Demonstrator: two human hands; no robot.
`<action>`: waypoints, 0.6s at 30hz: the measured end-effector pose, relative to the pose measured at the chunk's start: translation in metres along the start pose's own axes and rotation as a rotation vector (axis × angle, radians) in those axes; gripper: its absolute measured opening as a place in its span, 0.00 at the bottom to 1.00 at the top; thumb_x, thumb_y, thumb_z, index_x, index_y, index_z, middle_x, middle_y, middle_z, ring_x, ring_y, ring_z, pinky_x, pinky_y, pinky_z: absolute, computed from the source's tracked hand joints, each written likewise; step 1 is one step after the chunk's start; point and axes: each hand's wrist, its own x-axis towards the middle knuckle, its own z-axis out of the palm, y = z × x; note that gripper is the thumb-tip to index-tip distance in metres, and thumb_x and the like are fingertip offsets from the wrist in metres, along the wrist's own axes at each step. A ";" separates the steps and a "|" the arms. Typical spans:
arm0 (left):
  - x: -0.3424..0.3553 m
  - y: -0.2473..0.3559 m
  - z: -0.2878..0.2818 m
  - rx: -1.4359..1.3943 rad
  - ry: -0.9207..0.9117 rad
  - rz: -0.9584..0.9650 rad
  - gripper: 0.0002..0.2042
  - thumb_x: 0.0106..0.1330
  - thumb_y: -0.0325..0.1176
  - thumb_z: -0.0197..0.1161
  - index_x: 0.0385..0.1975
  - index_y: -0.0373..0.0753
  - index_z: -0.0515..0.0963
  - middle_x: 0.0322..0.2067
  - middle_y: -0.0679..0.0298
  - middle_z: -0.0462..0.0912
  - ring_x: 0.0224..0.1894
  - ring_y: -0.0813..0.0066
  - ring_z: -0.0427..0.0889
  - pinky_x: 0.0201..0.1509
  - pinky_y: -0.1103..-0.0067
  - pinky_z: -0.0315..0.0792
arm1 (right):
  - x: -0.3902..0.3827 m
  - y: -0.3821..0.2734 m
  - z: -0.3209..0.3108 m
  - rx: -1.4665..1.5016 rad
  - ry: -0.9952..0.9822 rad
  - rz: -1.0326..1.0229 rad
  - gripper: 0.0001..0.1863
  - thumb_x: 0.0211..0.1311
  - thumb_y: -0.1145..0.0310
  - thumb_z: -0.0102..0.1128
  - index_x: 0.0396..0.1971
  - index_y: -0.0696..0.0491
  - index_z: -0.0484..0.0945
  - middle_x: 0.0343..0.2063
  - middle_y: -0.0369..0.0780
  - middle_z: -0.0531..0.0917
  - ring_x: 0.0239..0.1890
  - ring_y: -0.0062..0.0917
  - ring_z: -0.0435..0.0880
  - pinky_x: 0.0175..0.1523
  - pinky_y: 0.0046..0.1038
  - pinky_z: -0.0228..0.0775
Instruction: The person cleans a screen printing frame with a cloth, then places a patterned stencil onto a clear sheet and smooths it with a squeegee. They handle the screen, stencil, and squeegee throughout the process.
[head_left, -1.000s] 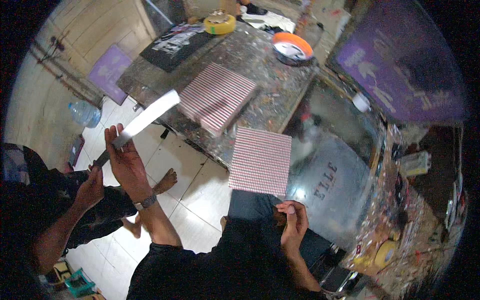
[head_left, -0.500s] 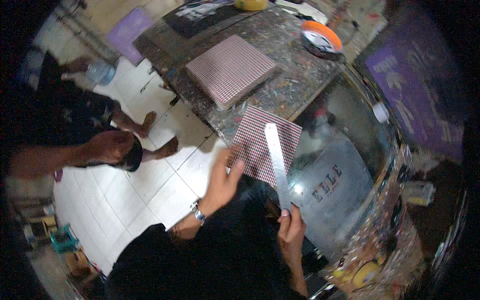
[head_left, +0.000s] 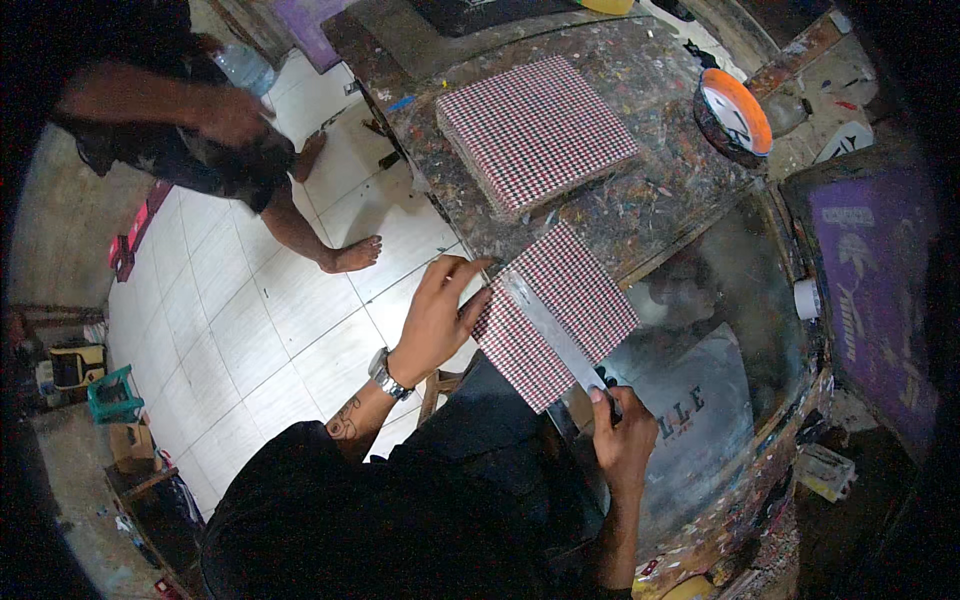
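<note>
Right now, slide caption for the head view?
Right hand holding a metal blade over a checked square, left hand at the square's left edge, table beyond.

A silvery flat strip [head_left: 552, 332] slants across a checked panel [head_left: 592, 292].

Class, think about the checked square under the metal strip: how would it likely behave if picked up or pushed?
The checked square is probably fairly stiff, since its edges look straight, with no visible sag. Being flat and square-cornered, it seems unlikely to roll. A push might also shift the metal strip, which lies across it.
</note>
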 end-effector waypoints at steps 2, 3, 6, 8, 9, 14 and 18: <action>-0.002 -0.007 0.008 0.122 0.033 0.167 0.19 0.64 0.30 0.69 0.55 0.38 0.80 0.46 0.54 0.78 0.48 0.59 0.80 0.52 0.70 0.75 | 0.004 -0.003 0.000 -0.005 -0.015 0.000 0.17 0.69 0.58 0.64 0.35 0.60 0.80 0.27 0.51 0.83 0.28 0.46 0.82 0.33 0.42 0.70; -0.001 -0.005 0.009 0.032 -0.042 0.040 0.20 0.63 0.29 0.69 0.56 0.38 0.80 0.47 0.54 0.78 0.52 0.57 0.77 0.56 0.67 0.74 | 0.005 -0.004 -0.001 -0.009 -0.021 0.005 0.16 0.69 0.59 0.65 0.35 0.60 0.80 0.27 0.51 0.83 0.28 0.46 0.82 0.33 0.42 0.70; 0.002 0.008 0.004 0.137 0.036 0.147 0.22 0.62 0.31 0.70 0.58 0.41 0.79 0.47 0.54 0.77 0.52 0.56 0.78 0.56 0.66 0.74 | 0.001 -0.005 -0.006 -0.035 0.003 -0.082 0.13 0.68 0.60 0.65 0.35 0.57 0.81 0.26 0.47 0.83 0.28 0.45 0.82 0.35 0.40 0.72; 0.002 0.036 -0.016 0.286 -0.067 0.398 0.21 0.62 0.34 0.70 0.55 0.40 0.79 0.44 0.57 0.78 0.49 0.57 0.79 0.53 0.65 0.74 | -0.005 -0.014 -0.030 -0.271 0.099 -0.320 0.11 0.67 0.62 0.67 0.35 0.56 0.81 0.27 0.45 0.83 0.30 0.44 0.82 0.39 0.38 0.73; -0.006 0.045 -0.019 0.356 -0.110 0.515 0.20 0.62 0.36 0.70 0.54 0.39 0.79 0.43 0.58 0.79 0.48 0.57 0.79 0.52 0.64 0.74 | -0.014 -0.021 -0.046 -0.395 0.141 -0.449 0.10 0.66 0.63 0.68 0.35 0.55 0.81 0.27 0.43 0.83 0.31 0.43 0.82 0.41 0.37 0.73; -0.063 0.081 0.005 -0.138 -0.495 0.367 0.11 0.72 0.40 0.61 0.37 0.37 0.75 0.26 0.62 0.78 0.29 0.60 0.80 0.34 0.62 0.73 | -0.059 -0.031 -0.092 -0.505 0.349 -0.188 0.10 0.68 0.60 0.65 0.38 0.52 0.80 0.35 0.39 0.83 0.42 0.37 0.82 0.53 0.38 0.73; -0.119 0.074 0.059 -1.120 -1.286 -0.370 0.13 0.78 0.39 0.56 0.48 0.34 0.77 0.33 0.54 0.84 0.36 0.65 0.85 0.36 0.68 0.75 | -0.098 -0.021 -0.038 0.380 0.417 0.370 0.13 0.71 0.58 0.61 0.40 0.53 0.81 0.36 0.39 0.83 0.42 0.34 0.82 0.53 0.36 0.72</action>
